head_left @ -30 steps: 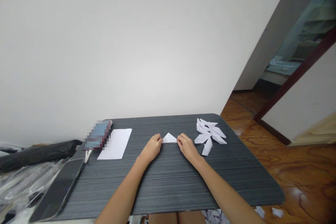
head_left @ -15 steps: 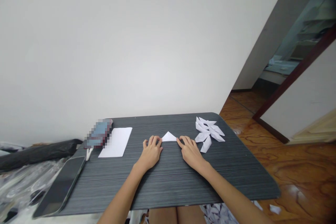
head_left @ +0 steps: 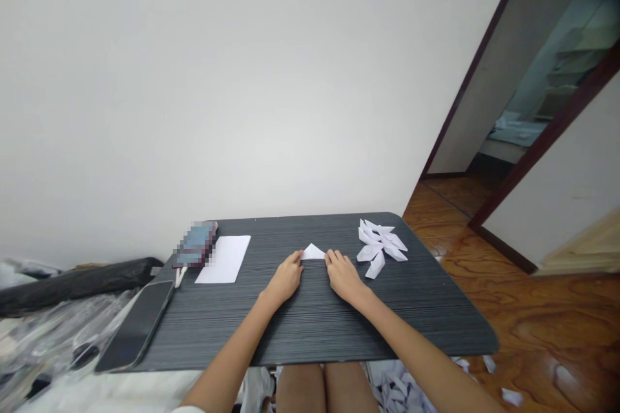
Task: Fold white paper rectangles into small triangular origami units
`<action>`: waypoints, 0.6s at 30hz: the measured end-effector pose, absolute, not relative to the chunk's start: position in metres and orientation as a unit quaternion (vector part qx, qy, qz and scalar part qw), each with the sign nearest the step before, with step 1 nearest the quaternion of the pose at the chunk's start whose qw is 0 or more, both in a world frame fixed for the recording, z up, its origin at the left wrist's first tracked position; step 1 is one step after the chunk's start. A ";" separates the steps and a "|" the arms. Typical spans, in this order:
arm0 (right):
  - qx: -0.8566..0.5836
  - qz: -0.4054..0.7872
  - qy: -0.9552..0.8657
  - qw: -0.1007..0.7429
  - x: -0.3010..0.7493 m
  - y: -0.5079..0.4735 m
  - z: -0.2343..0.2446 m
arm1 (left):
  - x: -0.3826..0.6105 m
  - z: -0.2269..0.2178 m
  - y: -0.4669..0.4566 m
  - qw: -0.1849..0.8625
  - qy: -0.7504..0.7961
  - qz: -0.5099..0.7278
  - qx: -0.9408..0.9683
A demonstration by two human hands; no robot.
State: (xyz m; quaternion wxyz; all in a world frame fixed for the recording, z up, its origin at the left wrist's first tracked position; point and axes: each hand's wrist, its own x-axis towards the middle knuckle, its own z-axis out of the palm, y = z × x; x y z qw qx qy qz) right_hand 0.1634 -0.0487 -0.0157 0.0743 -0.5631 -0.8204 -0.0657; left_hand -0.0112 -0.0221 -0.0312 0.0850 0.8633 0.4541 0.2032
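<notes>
A small white folded paper (head_left: 313,252), triangular with its peak away from me, lies on the dark table in front of me. At its left corner, the fingers of my left hand (head_left: 287,276) are drawn together and grip the paper. My right hand (head_left: 342,275) has its closed fingers on the opposite corner. Both thumbs are largely hidden, and the covered corners cannot be seen. To the right of my right hand lies a loose cluster of folded white paper pieces (head_left: 380,246).
A stack of white paper sheets (head_left: 225,261) lies left on the table (head_left: 310,326), beside a blurred-out red-edged object (head_left: 196,244). A large phone (head_left: 137,326) rests at the table's left edge. Paper pieces (head_left: 400,390) lie below the front edge. A wall (head_left: 290,90) rises behind.
My fingers, more spread before, have drawn together at the paper's two corners, and slightly less of it shows. The whole view has shifted a little.
</notes>
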 end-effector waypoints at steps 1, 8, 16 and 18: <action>-0.565 -0.056 -0.820 0.077 0.165 -0.050 -0.015 | -0.011 -0.030 -0.023 0.088 0.459 0.197 0.862; -0.578 0.029 -0.804 0.136 0.176 -0.050 -0.018 | 0.017 -0.016 -0.014 0.027 0.518 0.147 0.842; -0.627 0.169 -0.645 0.403 0.172 -0.014 -0.043 | 0.009 -0.014 0.003 0.013 0.495 0.171 0.852; -0.625 0.252 -0.596 0.437 0.165 -0.004 -0.045 | 0.007 -0.016 0.007 0.020 0.493 0.196 0.848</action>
